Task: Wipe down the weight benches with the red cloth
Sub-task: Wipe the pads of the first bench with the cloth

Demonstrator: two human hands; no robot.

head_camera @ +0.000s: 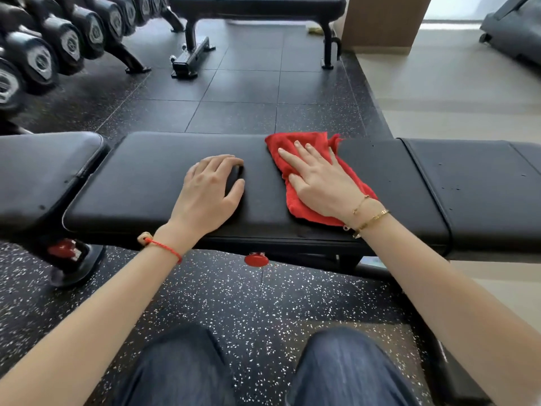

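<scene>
A black padded weight bench [140, 177] runs across the view in front of me. The red cloth [288, 143] lies flat on its middle pad. My right hand [319, 180] presses on the cloth with straight, spread fingers. My left hand [210, 189] rests on the bare pad just left of the cloth, fingers loosely bent, holding nothing. A second black bench [263, 5] stands farther back across the floor.
A rack of black dumbbells [58, 39] lines the far left. A brown pillar [383, 22] rises at the back right, with a grey machine [515, 30] beyond it. Red adjustment knobs [256, 259] sit under the near bench. My knees are below, over speckled rubber floor.
</scene>
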